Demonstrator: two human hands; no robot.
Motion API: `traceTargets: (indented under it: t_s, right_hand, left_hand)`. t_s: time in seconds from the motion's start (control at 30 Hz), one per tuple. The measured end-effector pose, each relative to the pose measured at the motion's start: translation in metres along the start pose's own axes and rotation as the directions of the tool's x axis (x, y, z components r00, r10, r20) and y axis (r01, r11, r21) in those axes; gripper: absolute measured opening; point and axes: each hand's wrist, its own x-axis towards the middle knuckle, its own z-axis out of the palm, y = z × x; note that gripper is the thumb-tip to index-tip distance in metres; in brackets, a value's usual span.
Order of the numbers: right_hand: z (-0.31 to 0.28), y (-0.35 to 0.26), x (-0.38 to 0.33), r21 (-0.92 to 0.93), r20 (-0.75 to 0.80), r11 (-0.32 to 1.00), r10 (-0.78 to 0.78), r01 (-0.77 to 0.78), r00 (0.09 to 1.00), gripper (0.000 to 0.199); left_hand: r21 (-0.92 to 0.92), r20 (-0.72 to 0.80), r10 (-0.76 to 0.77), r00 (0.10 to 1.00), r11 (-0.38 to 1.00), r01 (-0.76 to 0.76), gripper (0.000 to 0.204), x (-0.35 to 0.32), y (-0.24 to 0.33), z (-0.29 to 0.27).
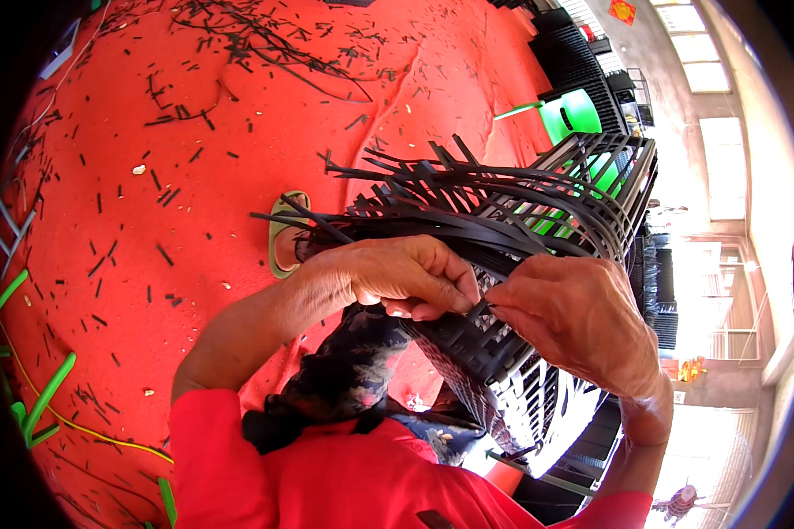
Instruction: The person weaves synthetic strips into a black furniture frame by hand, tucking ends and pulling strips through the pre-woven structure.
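While the fingers are pinching, loose strips are posing a snag risk

Left hand point(415, 280) and right hand point(573, 313): fingers curling in, tips pinching a narrow black strip point(478, 309) between them. Black woven piece point(478, 348) is sitting directly under the hands, by the lap, slanting toward the lower right.

Risks, my read: the strip is offering little to hold, so fingertips could be slipping off if the pull is going crooked. Uneven tension could be kinking the strip or skewing the weave. Long loose strips point(468, 198) are crossing one another just beyond the left hand; one catching could be dragging neighbours out of line.

Containers: the woven piece is looking basket-like, but its inside isn't showing, so can't tell contents. Farther out, a black slatted section point(637, 172) is showing green through its gaps; inside or behind, can't tell. Offcuts point(165, 255) are littering the red floor covering point(212, 203).
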Motion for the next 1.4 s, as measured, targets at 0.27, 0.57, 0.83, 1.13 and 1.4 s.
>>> traceTargets:
  t_s: [0.27, 0.57, 0.83, 1.13, 1.4]
  right_hand:
    - [0.002, -0.004, -0.004, -0.011, -0.006, 0.999, 0.048, -0.049, 0.999, 0.018]
    - [0.021, -0.008, 0.022, 0.11, -0.066, 0.983, -0.14, 0.146, 0.988, 0.025]
    - [0.031, -0.002, 0.035, -0.083, 0.067, 0.985, -0.147, 0.153, 0.987, 0.021]
    - [0.027, 0.015, 0.041, 0.136, -0.012, 0.989, 0.059, -0.057, 0.998, 0.014]
    - [0.016, 0.018, 0.045, -0.054, 0.257, 0.996, -0.055, 0.071, 0.965, 0.008]
  left_hand:
    - [-0.071, -0.231, 0.118, 0.966, 0.988, -0.137, 0.017, -0.01, -0.023, -0.02]
    - [0.103, -0.316, 0.11, 0.942, 0.991, -0.081, 0.019, -0.009, -0.029, -0.016]
    - [-0.211, -0.27, 0.234, 0.934, 0.932, -0.295, 0.018, -0.017, -0.045, -0.025]
    - [0.157, -0.269, 0.039, 0.962, 0.988, 0.004, 0.025, -0.017, -0.016, -0.009]
    - [-0.073, -0.081, -0.032, 0.996, 0.997, 0.026, 0.023, -0.002, -0.029, -0.026]
